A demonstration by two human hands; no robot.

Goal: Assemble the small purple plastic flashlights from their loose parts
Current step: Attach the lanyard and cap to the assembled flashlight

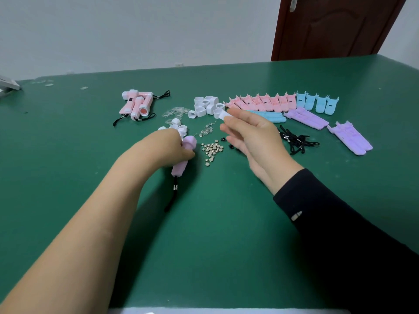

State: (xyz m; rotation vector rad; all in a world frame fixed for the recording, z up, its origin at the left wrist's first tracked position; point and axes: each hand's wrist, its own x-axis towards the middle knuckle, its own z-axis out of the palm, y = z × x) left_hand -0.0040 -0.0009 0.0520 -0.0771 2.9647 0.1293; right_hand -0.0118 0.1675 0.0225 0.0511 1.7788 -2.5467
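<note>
A: Where's the workpiece?
B: Just left of the button cells [212, 150]. My left hand [172, 148] is wrapped round the purple flashlight [180, 168], fingers curled over its upper half. The head end pokes out on the far side. The tail and its black lanyard [174, 191] trail toward me over the table [226, 223].
A: Right side?
B: My right hand [256, 137] is raised beyond and right of the cells. Thumb and forefinger pinch a white part [223, 114]; the other fingers are loose and spread. It's too blurred to tell which part it is.
A: Handling?
B: I judge it light, hollow and stiff. It's smooth plastic, so likely slippery, and the snap tabs are probably the weak spot. I'd grip mid-barrel on the flat sides, never by the cord, which is floppy. I'd hold the white part by its outer edges.
A: Risk?
B: The cells sit right beside my left hand, so a knock would scatter them. The lanyard heap [294, 141] lies right of the cells, and the spare purple shells [305, 117] farther right still.
</note>
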